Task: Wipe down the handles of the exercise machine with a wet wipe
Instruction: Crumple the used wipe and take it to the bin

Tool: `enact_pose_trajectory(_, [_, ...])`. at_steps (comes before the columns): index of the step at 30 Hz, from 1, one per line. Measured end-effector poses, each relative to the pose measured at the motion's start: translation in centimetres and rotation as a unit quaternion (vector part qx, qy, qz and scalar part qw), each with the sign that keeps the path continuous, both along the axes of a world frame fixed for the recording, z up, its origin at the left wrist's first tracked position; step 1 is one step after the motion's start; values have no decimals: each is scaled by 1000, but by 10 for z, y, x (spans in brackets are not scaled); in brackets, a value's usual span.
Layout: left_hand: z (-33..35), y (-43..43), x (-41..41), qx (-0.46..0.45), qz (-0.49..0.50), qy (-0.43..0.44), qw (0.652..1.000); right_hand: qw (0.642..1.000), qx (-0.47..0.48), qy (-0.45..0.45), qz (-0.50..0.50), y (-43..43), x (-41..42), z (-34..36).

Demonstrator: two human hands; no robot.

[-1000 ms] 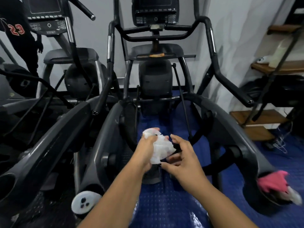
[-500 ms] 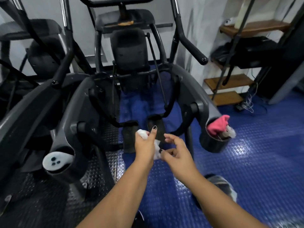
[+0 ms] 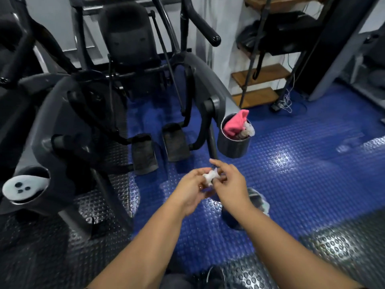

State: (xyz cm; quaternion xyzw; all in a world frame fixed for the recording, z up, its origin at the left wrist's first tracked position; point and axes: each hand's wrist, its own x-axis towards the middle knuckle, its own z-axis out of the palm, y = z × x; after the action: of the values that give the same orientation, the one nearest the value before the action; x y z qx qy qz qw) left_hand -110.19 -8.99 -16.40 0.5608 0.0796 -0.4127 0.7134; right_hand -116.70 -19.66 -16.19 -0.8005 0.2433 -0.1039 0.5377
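Observation:
A crumpled white wet wipe point(image 3: 210, 175) sits between both of my hands, low over the blue floor. My left hand point(image 3: 192, 189) grips it from the left and my right hand point(image 3: 228, 184) pinches it from the right, index finger sticking out. The grey and black exercise machine point(image 3: 116, 94) stands ahead and to the left. Its right handle point(image 3: 205, 31), a black bar with a rounded end, juts out at the top centre. The left handle is mostly out of frame.
A cup holder point(image 3: 234, 142) on the machine's right arm holds a pink cloth point(image 3: 235, 123) and a clear wrapper. A left cup holder point(image 3: 25, 187) holds a white lid. Two pedals point(image 3: 160, 149) lie ahead. A dark bin point(image 3: 250, 207) stands under my right wrist. Wooden shelves point(image 3: 262, 80) stand at the right.
My view has tilted down and to the right, away from the console and handles. Both hands have squeezed the wipe into a smaller ball and drifted right, over the bin.

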Motion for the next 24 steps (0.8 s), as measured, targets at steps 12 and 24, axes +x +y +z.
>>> enact_pose_trajectory(12, [-51,-38,-39,102,-39,-47,993,984,-95,148,30,-48,-36,-44])
enact_pose_trajectory(24, [-96,-5,-23,195,1,-15,981,970,-202,63,-122,-129,-49,-67])
